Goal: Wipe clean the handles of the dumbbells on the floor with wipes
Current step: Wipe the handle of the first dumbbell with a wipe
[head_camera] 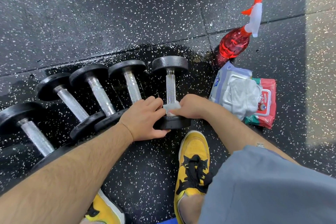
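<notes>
Floor (127, 14): black rubber tiles, white-speckled, seams (207, 34) crossing toward 1 o'clock. Glossy wet patch (196, 67) at centre. Paler beige speckled strip (320, 78) along the 3 o'clock edge.

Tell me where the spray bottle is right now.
In the head view the spray bottle sits on the floor at upper right, just beyond the wipe packs and right of the dumbbell being wiped.

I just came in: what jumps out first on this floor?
The bright red spray bottle at the upper right and the yellow shoe at bottom middle. Next, five black dumbbells lined up on the wet floor; the right hand wraps a white wipe round the handle of the rightmost dumbbell, the left hand holding its near end.
</notes>
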Action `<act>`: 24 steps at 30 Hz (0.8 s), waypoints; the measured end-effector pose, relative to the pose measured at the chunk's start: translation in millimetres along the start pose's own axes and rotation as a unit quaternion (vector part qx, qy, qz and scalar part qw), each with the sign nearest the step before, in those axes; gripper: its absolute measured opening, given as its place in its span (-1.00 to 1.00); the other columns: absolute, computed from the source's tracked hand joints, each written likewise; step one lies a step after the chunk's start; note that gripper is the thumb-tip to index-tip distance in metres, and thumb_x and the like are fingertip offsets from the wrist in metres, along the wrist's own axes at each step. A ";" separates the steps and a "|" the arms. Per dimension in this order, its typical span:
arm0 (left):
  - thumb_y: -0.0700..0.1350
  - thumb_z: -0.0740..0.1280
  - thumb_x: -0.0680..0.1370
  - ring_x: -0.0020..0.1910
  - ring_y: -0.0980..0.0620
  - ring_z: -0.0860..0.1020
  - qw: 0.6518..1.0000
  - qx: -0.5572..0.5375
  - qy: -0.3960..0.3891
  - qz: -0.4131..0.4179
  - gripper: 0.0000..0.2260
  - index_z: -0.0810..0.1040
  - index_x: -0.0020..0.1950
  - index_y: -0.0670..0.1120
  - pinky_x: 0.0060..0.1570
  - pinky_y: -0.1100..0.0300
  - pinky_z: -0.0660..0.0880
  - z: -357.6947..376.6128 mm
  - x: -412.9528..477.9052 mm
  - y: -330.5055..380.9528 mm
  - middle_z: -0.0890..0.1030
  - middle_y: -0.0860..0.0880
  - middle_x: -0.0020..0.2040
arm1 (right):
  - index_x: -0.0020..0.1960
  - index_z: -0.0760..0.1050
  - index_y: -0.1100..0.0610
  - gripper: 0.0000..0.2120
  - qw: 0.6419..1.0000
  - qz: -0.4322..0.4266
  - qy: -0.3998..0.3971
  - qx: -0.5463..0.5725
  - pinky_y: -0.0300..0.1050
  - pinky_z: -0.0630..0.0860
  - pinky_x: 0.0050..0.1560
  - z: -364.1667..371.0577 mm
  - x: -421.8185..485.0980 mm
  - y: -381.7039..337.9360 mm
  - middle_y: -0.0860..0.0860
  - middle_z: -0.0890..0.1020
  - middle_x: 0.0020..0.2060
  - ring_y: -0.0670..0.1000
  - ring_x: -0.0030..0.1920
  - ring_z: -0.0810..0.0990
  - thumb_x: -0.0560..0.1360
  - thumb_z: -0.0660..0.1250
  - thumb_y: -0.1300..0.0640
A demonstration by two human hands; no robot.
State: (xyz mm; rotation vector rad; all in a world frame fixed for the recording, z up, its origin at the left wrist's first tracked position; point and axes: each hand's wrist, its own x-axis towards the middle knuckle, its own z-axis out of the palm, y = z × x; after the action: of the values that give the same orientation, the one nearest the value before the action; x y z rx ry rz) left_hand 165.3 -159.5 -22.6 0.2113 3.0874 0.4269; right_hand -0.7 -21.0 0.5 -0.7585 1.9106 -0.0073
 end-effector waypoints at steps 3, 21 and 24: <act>0.32 0.43 0.40 -0.16 -0.05 0.40 1.000 -0.003 0.000 0.003 -0.51 0.56 -0.10 -0.12 -0.29 0.00 0.48 0.6 0.5 -0.4 0.48 -0.06 -0.07 | -0.41 0.34 0.13 -0.35 0.999 0.013 -0.022 0.030 -0.09 0.30 -0.33 4.8 5.8 2.1 0.01 0.40 -0.44 0.02 -0.39 0.36 0.47 0.27 -0.43; 0.32 0.41 0.40 -0.19 -0.06 0.38 1.000 0.004 0.018 0.008 -0.52 0.54 -0.17 -0.12 -0.33 0.03 0.45 0.7 0.9 -0.1 0.47 -0.06 -0.11 | -0.34 0.39 0.17 -0.57 0.999 0.044 -0.016 0.015 -0.09 0.26 -0.39 -14.2 -7.2 -6.0 0.03 0.43 -0.39 0.04 -0.37 0.36 0.52 0.41 -0.09; 0.33 0.40 0.42 -0.19 -0.06 0.39 1.000 0.010 0.016 0.010 -0.51 0.55 -0.17 -0.13 -0.32 0.01 0.46 0.6 1.2 0.2 0.48 -0.06 -0.11 | -0.33 0.41 0.16 -0.69 0.996 0.063 0.047 -0.036 -0.13 0.28 -0.40 -13.8 -15.7 -8.7 0.03 0.50 -0.37 0.08 -0.33 0.45 0.54 0.31 0.05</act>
State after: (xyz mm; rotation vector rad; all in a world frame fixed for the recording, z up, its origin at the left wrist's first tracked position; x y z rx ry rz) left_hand 164.1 -159.0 -23.2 0.2387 3.1247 0.4038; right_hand -3.5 -24.4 22.8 -0.6958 2.0541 0.1062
